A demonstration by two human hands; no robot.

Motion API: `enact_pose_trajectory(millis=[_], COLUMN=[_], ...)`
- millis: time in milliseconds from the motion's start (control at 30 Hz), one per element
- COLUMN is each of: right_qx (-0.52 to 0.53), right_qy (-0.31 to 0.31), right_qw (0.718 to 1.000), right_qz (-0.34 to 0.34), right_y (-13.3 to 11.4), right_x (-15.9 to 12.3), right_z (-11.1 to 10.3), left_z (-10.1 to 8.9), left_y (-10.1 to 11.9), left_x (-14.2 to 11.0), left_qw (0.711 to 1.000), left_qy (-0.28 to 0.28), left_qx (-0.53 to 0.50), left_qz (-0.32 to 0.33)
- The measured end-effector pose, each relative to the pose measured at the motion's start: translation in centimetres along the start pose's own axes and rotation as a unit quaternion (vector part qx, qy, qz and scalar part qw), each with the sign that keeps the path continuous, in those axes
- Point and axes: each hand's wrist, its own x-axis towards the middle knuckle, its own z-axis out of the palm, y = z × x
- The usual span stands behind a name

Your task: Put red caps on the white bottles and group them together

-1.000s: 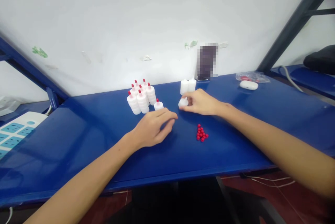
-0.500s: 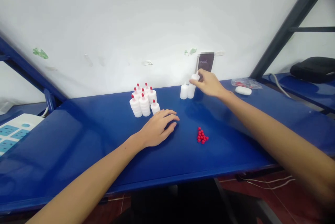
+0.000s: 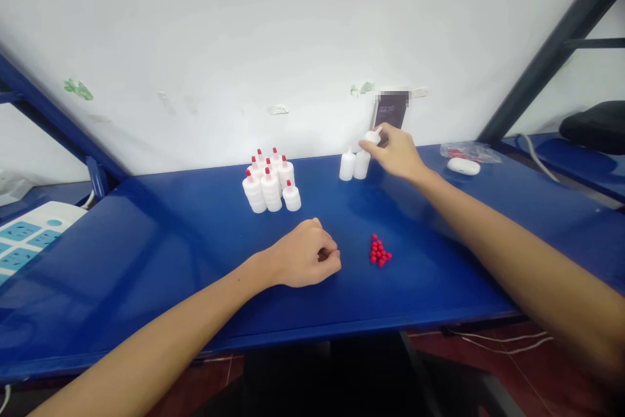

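My right hand point(image 3: 394, 151) pinches a small white squeeze bottle point(image 3: 372, 137) between thumb and fingers. Its uncapped nozzle tilts up to the right, and the fingers partly cover the body. Just left of that hand two more uncapped white bottles point(image 3: 347, 165) stand upright. My left hand point(image 3: 308, 254) rests on the blue table with its fingers curled in and thumb against them; nothing shows in it. A small pile of red caps point(image 3: 378, 251) lies to its right. Beyond the left hand stands a cluster of white bottles point(image 3: 271, 192) with red tips, including one short bottle point(image 3: 291, 198) at the front right.
A phone point(image 3: 391, 111) showing 22:10 leans against the wall behind my right hand. Farther right lie a white earbud case point(image 3: 463, 166) and a clear plastic bag point(image 3: 471, 152) with red pieces. A power strip point(image 3: 36, 235) sits at the left edge of the blue table point(image 3: 170, 241).
My left hand has drawn back from the short capped bottle, and its spread fingers have curled shut. My right hand has lifted and tilted its bottle slightly. The view has shifted a little.
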Motion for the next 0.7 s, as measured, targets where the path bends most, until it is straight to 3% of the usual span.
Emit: enact_pose_trajectory(millis=[267, 467, 600, 700], right_qx=[-0.029, -0.074, 0.006, 0.121], right_qy=[-0.026, -0.055, -0.036, -0.062], right_qw=[0.999, 0.996, 0.999, 0.990], right_qz=[0.014, 0.017, 0.040, 0.040], right_y=[-0.3, -0.3, 0.3, 0.9], right_x=[-0.2, -0.5, -0.9, -1.3], right_z=[0.6, 0.7, 0.3, 0.3], left_z=[0.0, 0.3, 0.5, 0.6], left_y=[0.3, 1.0, 1.5, 1.6], left_x=[0.3, 0.5, 0.3, 0.5], left_qw=[0.999, 0.998, 0.996, 0.993], left_qy=[-0.035, 0.017, 0.038, 0.022], left_qx=[0.010, 0.054, 0.084, 0.119], left_qz=[-0.038, -0.027, 0.008, 0.016])
